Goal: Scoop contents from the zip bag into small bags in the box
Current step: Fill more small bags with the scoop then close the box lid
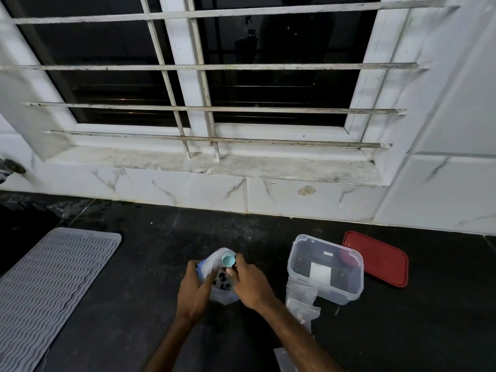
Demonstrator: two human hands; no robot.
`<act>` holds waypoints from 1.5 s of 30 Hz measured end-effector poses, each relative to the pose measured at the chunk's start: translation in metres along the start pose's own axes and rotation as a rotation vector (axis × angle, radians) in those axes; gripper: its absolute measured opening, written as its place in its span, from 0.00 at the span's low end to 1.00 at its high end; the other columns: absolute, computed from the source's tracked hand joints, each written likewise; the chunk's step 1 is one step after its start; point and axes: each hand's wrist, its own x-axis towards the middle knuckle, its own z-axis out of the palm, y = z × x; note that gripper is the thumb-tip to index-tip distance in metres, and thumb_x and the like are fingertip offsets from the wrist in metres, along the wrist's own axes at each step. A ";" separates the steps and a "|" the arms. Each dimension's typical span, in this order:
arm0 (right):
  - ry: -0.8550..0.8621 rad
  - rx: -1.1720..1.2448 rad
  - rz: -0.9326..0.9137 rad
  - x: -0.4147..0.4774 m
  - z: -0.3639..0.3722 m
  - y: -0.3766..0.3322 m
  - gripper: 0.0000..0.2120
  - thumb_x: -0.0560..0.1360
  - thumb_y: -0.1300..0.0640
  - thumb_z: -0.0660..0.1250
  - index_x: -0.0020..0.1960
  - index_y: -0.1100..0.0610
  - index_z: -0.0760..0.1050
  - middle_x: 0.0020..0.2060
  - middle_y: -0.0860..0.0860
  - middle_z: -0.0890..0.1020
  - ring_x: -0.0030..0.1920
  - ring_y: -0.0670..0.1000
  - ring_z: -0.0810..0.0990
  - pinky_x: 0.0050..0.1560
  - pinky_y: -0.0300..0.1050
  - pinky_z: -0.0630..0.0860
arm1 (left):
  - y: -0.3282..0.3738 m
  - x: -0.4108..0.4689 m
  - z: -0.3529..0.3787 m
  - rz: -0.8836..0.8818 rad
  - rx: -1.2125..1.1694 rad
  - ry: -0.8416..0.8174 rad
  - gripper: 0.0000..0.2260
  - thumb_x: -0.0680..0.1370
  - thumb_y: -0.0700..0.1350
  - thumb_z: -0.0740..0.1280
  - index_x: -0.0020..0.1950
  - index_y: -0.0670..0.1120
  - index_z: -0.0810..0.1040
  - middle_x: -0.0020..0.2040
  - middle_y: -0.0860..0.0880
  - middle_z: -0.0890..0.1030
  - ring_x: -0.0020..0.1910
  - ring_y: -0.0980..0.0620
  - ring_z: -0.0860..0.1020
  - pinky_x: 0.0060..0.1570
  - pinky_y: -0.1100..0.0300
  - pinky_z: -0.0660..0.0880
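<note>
A white zip bag (218, 287) with dark print stands on the black counter at centre. My left hand (193, 287) grips its left side. My right hand (248, 281) holds a small pale-blue scoop (228, 259) at the bag's top opening. What is inside the bag is hidden. To the right stands a clear plastic box (324, 268) with a white label inside. Clear small bags (302, 304) lie against the box's front left corner.
A red lid (375, 257) lies flat behind and right of the box. A grey ribbed mat (45, 288) covers the counter's left side. Another clear bag (284, 358) lies near the bottom edge. A tiled wall and barred window rise behind.
</note>
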 end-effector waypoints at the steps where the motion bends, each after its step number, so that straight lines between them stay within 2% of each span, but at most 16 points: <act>1: 0.004 0.006 -0.001 0.000 0.000 0.000 0.16 0.82 0.48 0.57 0.67 0.53 0.64 0.56 0.52 0.82 0.55 0.50 0.82 0.52 0.47 0.80 | 0.001 0.000 0.001 0.014 -0.030 0.014 0.11 0.76 0.47 0.70 0.55 0.47 0.71 0.47 0.51 0.80 0.45 0.53 0.81 0.38 0.61 0.79; 3: 0.015 0.017 -0.008 0.001 0.000 -0.001 0.15 0.82 0.48 0.56 0.66 0.52 0.65 0.56 0.51 0.82 0.54 0.50 0.82 0.50 0.44 0.79 | 0.002 0.001 0.002 0.050 -0.056 0.029 0.13 0.75 0.34 0.70 0.55 0.44 0.70 0.47 0.51 0.79 0.44 0.51 0.82 0.35 0.64 0.79; 5: 0.026 0.013 -0.027 0.002 -0.002 -0.002 0.15 0.82 0.48 0.57 0.66 0.53 0.65 0.55 0.52 0.82 0.53 0.49 0.82 0.45 0.40 0.76 | 0.003 0.002 -0.001 0.064 -0.065 0.048 0.15 0.74 0.30 0.69 0.54 0.43 0.69 0.46 0.50 0.79 0.43 0.51 0.81 0.35 0.65 0.79; 10: 0.072 0.013 -0.056 0.005 -0.006 -0.006 0.16 0.82 0.47 0.58 0.67 0.53 0.66 0.54 0.51 0.83 0.51 0.48 0.83 0.44 0.38 0.76 | 0.006 0.008 -0.012 0.158 0.089 -0.059 0.21 0.72 0.32 0.71 0.55 0.52 0.67 0.50 0.55 0.77 0.45 0.53 0.81 0.39 0.55 0.82; 13: 0.085 -0.033 -0.041 0.005 -0.002 -0.003 0.18 0.82 0.47 0.56 0.69 0.54 0.64 0.54 0.53 0.83 0.52 0.50 0.83 0.44 0.39 0.74 | 0.003 0.009 -0.016 0.288 0.344 -0.101 0.26 0.70 0.36 0.74 0.61 0.52 0.67 0.55 0.57 0.72 0.49 0.55 0.78 0.43 0.59 0.81; 15: 0.090 -0.063 -0.023 0.005 0.003 -0.002 0.20 0.83 0.47 0.55 0.71 0.56 0.63 0.56 0.54 0.82 0.53 0.51 0.82 0.47 0.42 0.75 | 0.005 0.009 -0.013 0.319 0.335 -0.024 0.23 0.70 0.34 0.72 0.61 0.48 0.69 0.56 0.55 0.72 0.51 0.55 0.76 0.44 0.63 0.78; 17: 0.101 -0.077 -0.024 0.004 0.006 -0.003 0.21 0.83 0.48 0.55 0.72 0.56 0.62 0.56 0.54 0.82 0.53 0.51 0.82 0.49 0.43 0.76 | 0.005 0.010 -0.007 0.257 0.216 0.108 0.22 0.71 0.34 0.71 0.61 0.46 0.71 0.56 0.52 0.74 0.52 0.54 0.76 0.47 0.62 0.76; 19: 0.114 -0.091 -0.035 0.005 0.006 -0.005 0.21 0.83 0.48 0.55 0.72 0.56 0.62 0.57 0.54 0.82 0.54 0.52 0.82 0.51 0.44 0.76 | 0.003 0.013 -0.003 0.094 0.094 0.192 0.21 0.72 0.38 0.72 0.62 0.45 0.72 0.56 0.49 0.76 0.55 0.51 0.76 0.52 0.54 0.77; 23: 0.133 -0.098 -0.055 0.007 0.007 -0.007 0.18 0.83 0.49 0.55 0.70 0.55 0.63 0.55 0.53 0.83 0.53 0.52 0.83 0.51 0.45 0.77 | -0.003 0.009 0.002 -0.172 -0.156 0.101 0.08 0.78 0.40 0.66 0.56 0.48 0.77 0.50 0.49 0.82 0.52 0.46 0.81 0.54 0.45 0.79; 27: 0.133 -0.003 -0.052 0.008 0.008 0.002 0.16 0.82 0.46 0.56 0.66 0.52 0.66 0.53 0.52 0.84 0.51 0.51 0.83 0.50 0.49 0.81 | 0.001 0.007 0.008 -0.244 -0.263 0.118 0.09 0.78 0.40 0.65 0.59 0.45 0.75 0.52 0.46 0.81 0.51 0.48 0.81 0.50 0.50 0.79; 31: 0.125 0.114 -0.041 0.007 0.005 0.005 0.14 0.81 0.46 0.59 0.64 0.51 0.68 0.52 0.49 0.84 0.47 0.46 0.84 0.45 0.44 0.83 | -0.005 0.010 0.008 -0.247 -0.253 0.014 0.21 0.69 0.53 0.75 0.58 0.48 0.76 0.50 0.46 0.83 0.47 0.49 0.84 0.46 0.47 0.82; 35: 0.151 0.112 -0.070 0.002 0.003 0.003 0.11 0.81 0.47 0.60 0.59 0.51 0.70 0.51 0.48 0.84 0.46 0.43 0.83 0.37 0.30 0.75 | -0.007 0.001 0.012 -0.308 -0.226 0.213 0.13 0.73 0.37 0.72 0.53 0.47 0.73 0.49 0.45 0.80 0.48 0.45 0.81 0.48 0.45 0.80; 39: 0.160 0.034 -0.080 0.002 -0.002 0.007 0.11 0.82 0.46 0.56 0.60 0.52 0.67 0.51 0.49 0.83 0.47 0.46 0.83 0.41 0.39 0.80 | -0.008 -0.003 0.019 -0.373 -0.323 0.272 0.11 0.75 0.33 0.66 0.51 0.47 0.72 0.49 0.43 0.79 0.49 0.42 0.80 0.50 0.43 0.79; 41: 0.165 -0.068 -0.092 0.005 -0.003 0.011 0.14 0.82 0.45 0.54 0.63 0.52 0.66 0.50 0.50 0.83 0.47 0.49 0.84 0.43 0.46 0.82 | -0.009 -0.003 0.021 -0.428 -0.385 0.283 0.11 0.76 0.33 0.64 0.55 0.44 0.71 0.51 0.42 0.78 0.50 0.43 0.79 0.49 0.44 0.79; 43: 0.204 -0.089 -0.075 0.007 -0.001 0.015 0.15 0.82 0.44 0.54 0.62 0.53 0.66 0.48 0.49 0.83 0.45 0.48 0.84 0.41 0.44 0.81 | -0.011 -0.005 0.023 -0.462 -0.459 0.281 0.14 0.76 0.33 0.64 0.59 0.45 0.70 0.53 0.44 0.77 0.51 0.44 0.79 0.50 0.44 0.79; 45: 0.266 0.049 -0.007 0.005 0.001 0.014 0.10 0.82 0.46 0.56 0.58 0.51 0.68 0.43 0.45 0.82 0.40 0.43 0.82 0.37 0.38 0.80 | -0.015 -0.007 0.024 -0.482 -0.517 0.268 0.16 0.75 0.33 0.66 0.59 0.48 0.69 0.54 0.45 0.77 0.52 0.44 0.79 0.52 0.41 0.79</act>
